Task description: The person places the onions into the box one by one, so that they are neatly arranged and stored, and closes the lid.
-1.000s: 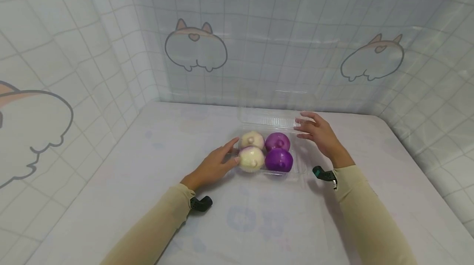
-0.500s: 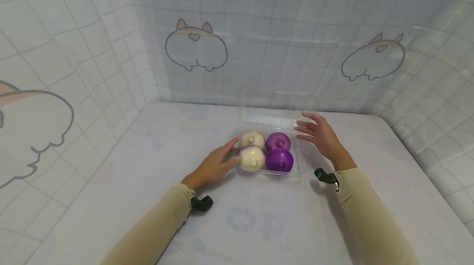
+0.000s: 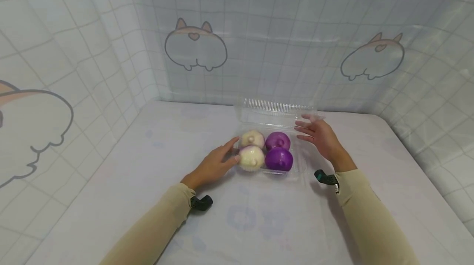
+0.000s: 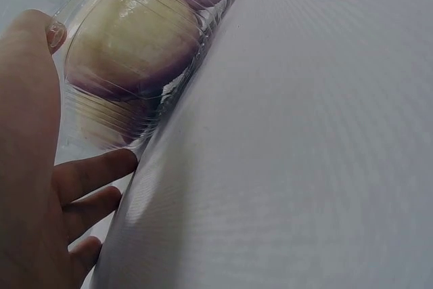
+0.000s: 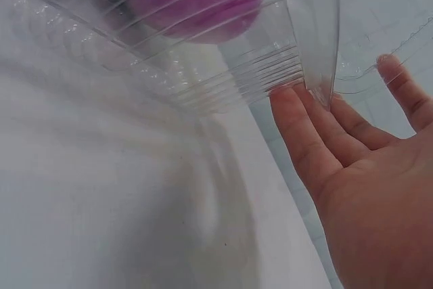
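Note:
A clear plastic clamshell box (image 3: 300,165) holds two pale onions (image 3: 251,158) and two purple onions (image 3: 279,159). Its hinged lid (image 3: 280,107) is raised at the back, with a ribbed side showing. My left hand (image 3: 214,164) rests at the box's left side. In the left wrist view, its thumb (image 4: 57,34) is at the rim and other fingertips lie by the ribbed corner. On the right, my right hand (image 3: 324,140) reaches up to the lid's corner, partly seen through the plastic. Its fingers (image 5: 298,120) are nearly straight, fingertips against the clear plastic in the right wrist view.
The box stands on a table with a pale printed cloth (image 3: 255,224). Behind it hangs a white grid-patterned curtain (image 3: 274,43) with cartoon animals, close to the raised lid. Similar curtains enclose the left and right sides.
The lid has swung on its hinge, and its ribbed side now shows higher in the head view, overlapping my right fingers. My left hand and the onions have stayed put.

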`<state>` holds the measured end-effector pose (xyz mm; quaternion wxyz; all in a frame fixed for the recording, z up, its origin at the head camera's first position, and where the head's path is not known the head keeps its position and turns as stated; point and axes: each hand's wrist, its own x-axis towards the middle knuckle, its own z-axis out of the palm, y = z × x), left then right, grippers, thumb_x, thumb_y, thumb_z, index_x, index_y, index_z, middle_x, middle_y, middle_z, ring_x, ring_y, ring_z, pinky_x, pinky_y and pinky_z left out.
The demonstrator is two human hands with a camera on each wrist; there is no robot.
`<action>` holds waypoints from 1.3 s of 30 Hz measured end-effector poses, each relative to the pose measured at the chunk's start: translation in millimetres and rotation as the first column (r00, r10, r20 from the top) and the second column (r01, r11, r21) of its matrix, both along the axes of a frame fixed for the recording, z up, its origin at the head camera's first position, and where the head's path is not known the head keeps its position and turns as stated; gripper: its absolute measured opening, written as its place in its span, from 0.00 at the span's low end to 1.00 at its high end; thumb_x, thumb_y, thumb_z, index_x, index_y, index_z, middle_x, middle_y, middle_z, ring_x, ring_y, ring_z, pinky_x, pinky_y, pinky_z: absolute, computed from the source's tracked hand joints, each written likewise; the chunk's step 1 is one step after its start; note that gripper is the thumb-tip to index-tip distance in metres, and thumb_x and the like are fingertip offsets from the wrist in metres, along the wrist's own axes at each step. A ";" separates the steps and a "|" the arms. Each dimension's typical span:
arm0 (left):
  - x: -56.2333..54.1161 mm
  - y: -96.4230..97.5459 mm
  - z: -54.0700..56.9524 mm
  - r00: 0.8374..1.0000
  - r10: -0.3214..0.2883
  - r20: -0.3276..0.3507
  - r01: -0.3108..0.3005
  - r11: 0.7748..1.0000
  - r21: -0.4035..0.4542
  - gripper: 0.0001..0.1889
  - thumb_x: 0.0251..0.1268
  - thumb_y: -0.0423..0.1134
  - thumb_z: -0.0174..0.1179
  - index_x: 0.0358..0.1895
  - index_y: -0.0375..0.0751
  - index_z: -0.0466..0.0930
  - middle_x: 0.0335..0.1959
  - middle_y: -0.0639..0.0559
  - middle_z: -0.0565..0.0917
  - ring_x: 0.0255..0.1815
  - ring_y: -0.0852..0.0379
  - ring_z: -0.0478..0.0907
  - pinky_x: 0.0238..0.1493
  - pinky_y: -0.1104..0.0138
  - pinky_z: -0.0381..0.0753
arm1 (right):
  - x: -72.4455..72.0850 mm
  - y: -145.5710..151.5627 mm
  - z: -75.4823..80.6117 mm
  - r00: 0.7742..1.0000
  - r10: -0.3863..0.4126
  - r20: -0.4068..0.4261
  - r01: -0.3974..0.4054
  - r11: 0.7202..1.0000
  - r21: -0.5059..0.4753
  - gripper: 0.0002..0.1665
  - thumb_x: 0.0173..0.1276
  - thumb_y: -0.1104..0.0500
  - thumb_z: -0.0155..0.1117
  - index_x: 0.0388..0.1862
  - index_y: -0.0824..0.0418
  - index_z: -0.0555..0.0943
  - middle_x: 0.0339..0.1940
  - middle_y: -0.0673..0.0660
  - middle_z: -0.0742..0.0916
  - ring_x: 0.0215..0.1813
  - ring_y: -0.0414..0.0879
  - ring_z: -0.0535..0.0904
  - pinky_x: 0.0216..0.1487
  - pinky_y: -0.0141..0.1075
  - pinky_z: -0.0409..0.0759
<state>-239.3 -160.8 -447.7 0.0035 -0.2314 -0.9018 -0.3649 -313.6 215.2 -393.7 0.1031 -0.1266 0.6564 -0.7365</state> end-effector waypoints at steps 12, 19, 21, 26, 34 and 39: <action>0.9 1.0 0.8 1.000 0.004 0.015 -0.004 1.000 -0.004 0.34 0.77 0.62 0.45 0.81 0.61 0.49 0.64 0.53 0.79 0.71 0.46 0.67 0.72 0.47 0.60 | 16.8 7.1 -4.3 0.999 0.018 -0.043 -0.018 1.000 0.016 0.31 0.83 0.44 0.44 0.71 0.65 0.64 0.68 0.63 0.72 0.72 0.64 0.66 0.67 0.51 0.69; -0.1 1.7 -0.1 1.000 -0.003 0.005 0.003 1.000 0.010 0.34 0.78 0.61 0.46 0.81 0.59 0.50 0.64 0.51 0.79 0.71 0.45 0.68 0.70 0.45 0.63 | 31.8 4.8 -6.3 0.998 -0.064 0.026 0.062 0.995 0.076 0.29 0.82 0.47 0.48 0.72 0.64 0.65 0.65 0.57 0.74 0.66 0.52 0.71 0.62 0.39 0.76; -0.2 2.2 -0.4 1.000 0.001 0.010 -0.001 1.000 0.008 0.35 0.77 0.62 0.45 0.82 0.59 0.50 0.64 0.51 0.79 0.71 0.46 0.67 0.70 0.46 0.63 | 34.9 4.4 -6.5 0.995 -0.093 0.044 0.087 0.988 0.124 0.32 0.81 0.47 0.48 0.74 0.64 0.63 0.67 0.58 0.72 0.64 0.49 0.71 0.58 0.33 0.77; 0.2 3.0 -0.1 0.999 0.000 0.037 0.000 1.000 -0.002 0.37 0.77 0.65 0.44 0.82 0.58 0.47 0.68 0.49 0.75 0.74 0.47 0.64 0.72 0.48 0.61 | 40.1 4.9 -8.5 0.986 -0.150 0.076 0.129 0.966 0.222 0.36 0.83 0.46 0.44 0.78 0.67 0.57 0.72 0.65 0.67 0.66 0.51 0.70 0.57 0.29 0.77; 1.3 2.9 3.5 0.999 -0.012 0.045 0.012 1.000 0.000 0.39 0.77 0.65 0.44 0.82 0.54 0.46 0.79 0.48 0.58 0.78 0.49 0.56 0.75 0.53 0.55 | 47.2 9.0 -17.3 0.967 -0.243 0.080 0.200 0.913 0.355 0.30 0.81 0.49 0.51 0.74 0.63 0.65 0.57 0.60 0.75 0.51 0.46 0.72 0.45 0.28 0.77; 0.8 1.1 2.9 1.000 -0.014 0.028 0.013 1.000 0.021 0.37 0.77 0.63 0.46 0.82 0.53 0.48 0.74 0.43 0.67 0.75 0.47 0.62 0.73 0.50 0.60 | 50.9 8.1 -21.3 0.968 -0.246 0.042 0.219 0.916 0.335 0.29 0.80 0.51 0.54 0.72 0.65 0.65 0.49 0.55 0.78 0.43 0.41 0.74 0.41 0.28 0.79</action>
